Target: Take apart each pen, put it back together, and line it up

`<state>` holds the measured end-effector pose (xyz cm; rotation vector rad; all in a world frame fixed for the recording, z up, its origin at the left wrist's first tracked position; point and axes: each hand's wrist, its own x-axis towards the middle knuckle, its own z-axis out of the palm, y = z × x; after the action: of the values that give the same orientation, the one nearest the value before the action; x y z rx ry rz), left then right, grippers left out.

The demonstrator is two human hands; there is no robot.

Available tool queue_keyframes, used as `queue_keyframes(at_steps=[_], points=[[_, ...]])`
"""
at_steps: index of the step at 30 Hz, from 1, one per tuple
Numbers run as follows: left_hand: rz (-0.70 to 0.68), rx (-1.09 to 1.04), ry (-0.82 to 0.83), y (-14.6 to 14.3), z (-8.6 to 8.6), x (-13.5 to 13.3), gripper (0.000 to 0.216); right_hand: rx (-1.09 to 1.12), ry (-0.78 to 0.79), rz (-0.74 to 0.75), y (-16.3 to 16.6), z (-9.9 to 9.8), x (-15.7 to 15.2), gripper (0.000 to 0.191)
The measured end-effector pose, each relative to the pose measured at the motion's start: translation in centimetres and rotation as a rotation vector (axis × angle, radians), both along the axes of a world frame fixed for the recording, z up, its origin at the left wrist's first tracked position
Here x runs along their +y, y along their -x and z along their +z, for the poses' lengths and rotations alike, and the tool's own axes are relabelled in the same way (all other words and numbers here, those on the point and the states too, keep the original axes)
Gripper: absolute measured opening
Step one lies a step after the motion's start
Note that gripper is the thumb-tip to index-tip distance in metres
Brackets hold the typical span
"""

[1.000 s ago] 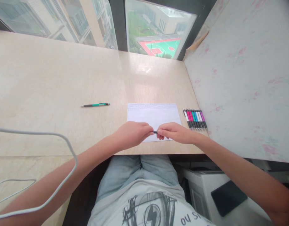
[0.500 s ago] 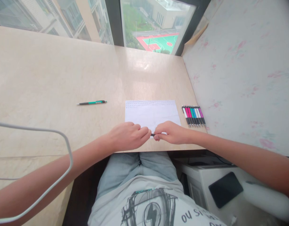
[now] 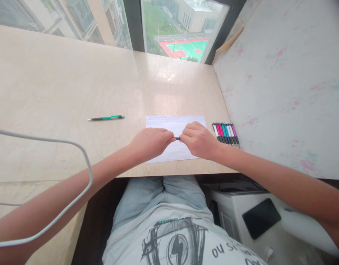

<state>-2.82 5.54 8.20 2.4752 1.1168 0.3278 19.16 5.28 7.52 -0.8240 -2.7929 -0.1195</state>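
My left hand (image 3: 150,142) and my right hand (image 3: 199,140) meet over a white sheet of paper (image 3: 173,151) near the desk's front edge. Both are closed, fingertips pinching the two ends of a small dark object (image 3: 177,138), most of it hidden by the fingers. It looks like a pen, but I cannot be sure. Faint writing runs along the paper's far edge.
A row of several pens (image 3: 225,132) in white, pink, teal and purple lies right of the paper. A green-and-black pen (image 3: 106,118) lies alone to the left. A white cable (image 3: 61,173) loops over my left forearm. A papered wall (image 3: 282,84) bounds the beige desk (image 3: 75,84) on the right.
Both hands have moved away from me, from the paper's near edge to over its middle, still pinching the dark object between them.
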Motion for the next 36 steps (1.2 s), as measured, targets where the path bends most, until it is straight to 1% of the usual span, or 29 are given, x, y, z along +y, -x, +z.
queue_keyframes(at_steps=[2, 4, 5, 6, 7, 8, 10, 11, 14, 18, 21, 23, 25, 27, 29, 32, 34, 36], points=[[0.029, -0.115, 0.248, -0.2, 0.0, 1.0, 0.033, -0.044, -0.088, 0.018, 0.1, 0.1, 0.3, 0.038], [0.078, -0.189, 0.61, -0.2, 0.0, 1.9, 0.033, -0.076, -0.128, 0.041, 0.1, 0.2, 0.5, 0.042], [0.101, -0.211, 0.77, -0.1, 0.0, 2.2, 0.035, -0.082, -0.122, 0.046, 0.1, 0.2, 0.5, 0.042], [0.116, -0.231, 0.883, 0.1, -0.1, 2.4, 0.036, -0.079, -0.098, 0.047, 0.0, 0.2, 0.6, 0.041], [0.119, -0.249, 0.956, 0.3, -0.1, 2.5, 0.037, -0.065, -0.06, 0.04, -0.1, 0.1, 0.6, 0.04], [0.106, -0.271, 0.989, 0.5, -0.2, 2.4, 0.037, -0.038, -0.009, 0.025, -0.3, 0.0, 0.5, 0.037], [0.057, -0.317, 0.978, 1.1, -0.3, 2.2, 0.032, 0.058, 0.125, -0.025, -0.7, -0.4, 0.5, 0.029], [0.033, -0.339, 0.943, 1.5, -0.4, 1.9, 0.031, 0.126, 0.201, -0.053, -0.9, -0.6, 0.4, 0.026], [0.02, -0.361, 0.734, 2.3, -0.6, 1.1, 0.025, 0.348, 0.441, -0.132, -1.2, -1.1, -0.1, 0.02], [0.085, -0.406, 0.494, 2.9, -1.0, -0.1, 0.018, 0.567, 0.754, -0.269, -0.8, -1.7, -1.3, 0.022], [0.104, -0.425, 0.359, 2.8, -1.3, -0.9, 0.015, 0.67, 0.927, -0.394, -0.1, -2.3, -2.3, 0.033], [0.107, -0.43, 0.286, 2.6, -1.5, -1.4, 0.014, 0.722, 0.972, -0.474, 0.4, -2.8, -2.8, 0.044], [0.11, -0.428, 0.242, 2.4, -1.6, -1.7, 0.014, 0.774, 0.974, -0.526, 0.6, -3.2, -3.1, 0.047], [0.119, -0.422, 0.226, 2.2, -1.6, -1.9, 0.016, 0.828, 0.945, -0.543, 0.6, -3.5, -3.3, 0.038], [0.131, -0.424, 0.229, 2.1, -1.6, -2.0, 0.018, 0.88, 0.905, -0.537, 0.5, -3.6, -3.3, 0.024], [0.151, -0.453, 0.276, 1.9, -1.6, -2.1, 0.022, 0.955, 0.894, -0.519, 0.3, -3.8, -3.2, 0.014], [0.172, -0.494, 0.347, 1.9, -1.8, -2.0, 0.023, 0.998, 0.928, -0.52, 0.3, -4.0, -3.3, 0.012], [0.193, -0.552, 0.43, 2.1, -2.1, -1.9, 0.02, 1.049, 0.973, -0.552, 0.3, -4.2, -3.3, 0.014]])
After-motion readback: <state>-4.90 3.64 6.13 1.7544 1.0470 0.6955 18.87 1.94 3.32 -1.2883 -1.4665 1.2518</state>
